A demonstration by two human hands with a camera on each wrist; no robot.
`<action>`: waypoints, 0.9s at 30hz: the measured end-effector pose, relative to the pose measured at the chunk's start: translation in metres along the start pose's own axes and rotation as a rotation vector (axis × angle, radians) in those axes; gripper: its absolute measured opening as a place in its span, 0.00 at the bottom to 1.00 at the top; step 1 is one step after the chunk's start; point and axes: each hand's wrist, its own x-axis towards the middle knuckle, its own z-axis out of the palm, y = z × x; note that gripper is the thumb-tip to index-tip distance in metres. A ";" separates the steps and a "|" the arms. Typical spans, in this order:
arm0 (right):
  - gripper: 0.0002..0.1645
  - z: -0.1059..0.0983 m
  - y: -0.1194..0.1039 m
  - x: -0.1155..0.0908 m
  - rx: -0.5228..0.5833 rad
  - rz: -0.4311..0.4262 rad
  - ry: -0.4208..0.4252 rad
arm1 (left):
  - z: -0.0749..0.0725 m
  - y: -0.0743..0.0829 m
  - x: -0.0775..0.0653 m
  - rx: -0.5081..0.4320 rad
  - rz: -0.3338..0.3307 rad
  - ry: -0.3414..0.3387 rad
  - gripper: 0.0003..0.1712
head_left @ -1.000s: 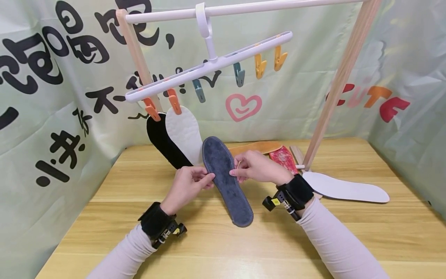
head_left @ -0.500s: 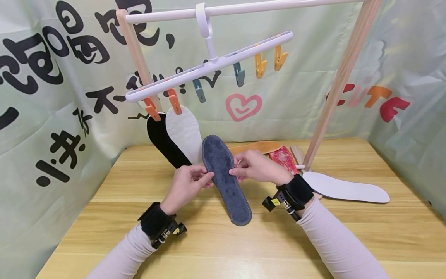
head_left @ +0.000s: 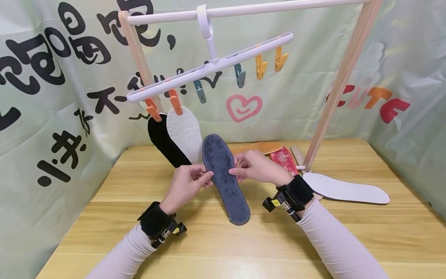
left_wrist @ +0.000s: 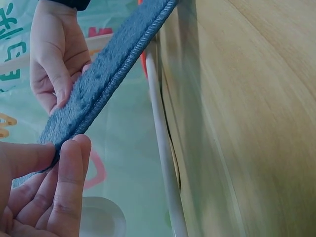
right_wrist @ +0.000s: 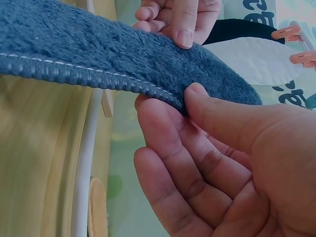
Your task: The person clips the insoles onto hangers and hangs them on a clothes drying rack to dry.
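A dark blue-grey fuzzy insole with a stitched edge is held up above the table, its wide end tilted up and away. On its left edge my left hand pinches it between thumb and fingers. Across from that, my right hand pinches the right edge, thumb on the fuzzy face. The right wrist view shows the pile of the insole and both thumbs pressing on it. Behind hang a black insole and a white insole, each clipped by an orange clothespin.
A white hanger hangs tilted from a rod on a wooden frame. Its teal clip and yellow clip hold nothing. On the table lie a white insole, a red insole and an orange insole.
The blue-grey insole has tilted slightly, its lower end shifting a little left and up. Both hands keep their grip in nearly the same place.
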 end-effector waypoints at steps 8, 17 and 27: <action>0.10 0.000 0.000 0.002 0.001 -0.013 0.011 | -0.002 0.001 0.000 -0.065 0.025 0.011 0.05; 0.09 -0.005 -0.004 0.003 -0.032 -0.041 0.041 | -0.006 0.006 0.004 -0.050 0.061 0.047 0.06; 0.07 -0.025 -0.011 0.007 -0.096 -0.031 0.108 | -0.010 0.012 0.008 -0.052 0.066 0.089 0.05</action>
